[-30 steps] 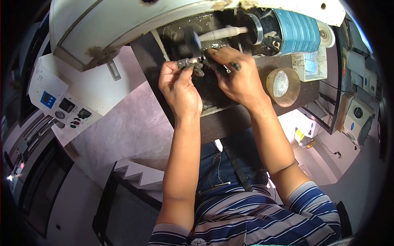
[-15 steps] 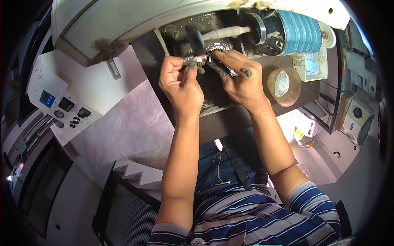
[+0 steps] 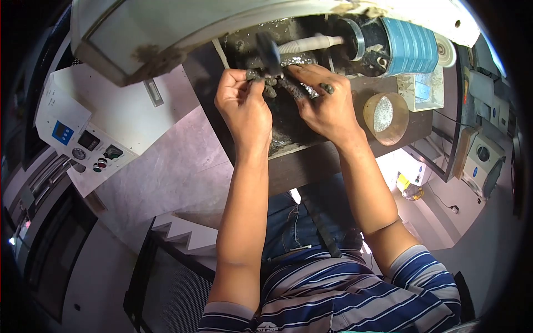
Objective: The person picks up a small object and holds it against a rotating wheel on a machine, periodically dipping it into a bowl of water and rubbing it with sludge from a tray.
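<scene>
A small lumpy grey piece, coated in wet dirt, is pinched by the fingertips of my left hand at the edge of a dark round wheel. My right hand is closed close beside it, its dirty fingertips near the piece; what they grip is too small and dark to make out. The wheel sits on a pale tapered spindle that runs to a blue ribbed motor. Under both hands lies a wet, dark tray.
Right of my right hand stands a round bowl of whitish granular material, with a white square container behind it. A white cover overhangs the top. A white control panel is at left.
Both hands have shifted slightly at the wheel, and the grey piece has turned between the fingertips. The view has tilted slightly.
</scene>
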Demonstrator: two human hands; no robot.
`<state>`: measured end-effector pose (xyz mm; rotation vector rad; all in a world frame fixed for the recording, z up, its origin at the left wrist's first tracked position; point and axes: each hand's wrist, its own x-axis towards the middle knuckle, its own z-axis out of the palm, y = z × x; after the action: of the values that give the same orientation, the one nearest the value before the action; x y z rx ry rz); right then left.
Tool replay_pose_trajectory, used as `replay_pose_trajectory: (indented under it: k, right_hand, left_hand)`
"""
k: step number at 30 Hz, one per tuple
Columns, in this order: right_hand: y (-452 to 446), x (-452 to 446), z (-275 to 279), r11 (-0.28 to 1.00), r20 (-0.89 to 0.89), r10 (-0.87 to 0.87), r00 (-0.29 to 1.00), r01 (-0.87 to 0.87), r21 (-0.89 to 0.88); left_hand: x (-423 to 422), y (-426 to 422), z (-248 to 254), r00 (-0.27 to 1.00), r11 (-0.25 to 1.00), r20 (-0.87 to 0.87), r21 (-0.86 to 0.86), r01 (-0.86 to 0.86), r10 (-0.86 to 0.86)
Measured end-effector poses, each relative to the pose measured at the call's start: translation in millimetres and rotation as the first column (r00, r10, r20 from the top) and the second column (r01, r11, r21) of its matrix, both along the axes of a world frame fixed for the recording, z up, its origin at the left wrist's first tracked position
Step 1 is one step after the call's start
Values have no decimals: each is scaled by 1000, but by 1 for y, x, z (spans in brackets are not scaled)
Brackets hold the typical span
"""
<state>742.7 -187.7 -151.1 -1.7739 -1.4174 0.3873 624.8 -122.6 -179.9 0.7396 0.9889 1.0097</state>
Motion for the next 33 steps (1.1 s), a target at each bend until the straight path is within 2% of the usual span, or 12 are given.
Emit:
replay_pose_trajectory:
  k: [5,8,16,18,24,28,33]
  right_hand:
    - [1,-2,-9,998,-53,-55,997,54,-27]
    - [2,-3,-7,997,-94,-59,994,55,-52]
    - [-11,2,-10,999,-58,-33,998,31,-34]
    - [-15,3,-11,1000,-35,-27,999,26,-10]
    - [-19,6,-10,997,-46,-11,999,15,75]
    - [-16,8,-13,998,-34,-19,999,22,66]
    - [-7,6,-6,1000,33,-6,999,5,29]
  left_hand:
    - [2,12,-2,991,998,-114,-13,62,-63]
    - [4,15,-1,989,997,-126,-15,70,-71]
    - [-2,-4,-2,990,992,-106,74,98,-90]
    - [1,-10,-3,998,991,-60,129,39,-32]
    - [7,-17,5,998,992,57,121,-22,15]
    - [7,-14,-2,999,992,37,126,-13,9]
    - [11,-8,-11,994,999,102,5,-39,38]
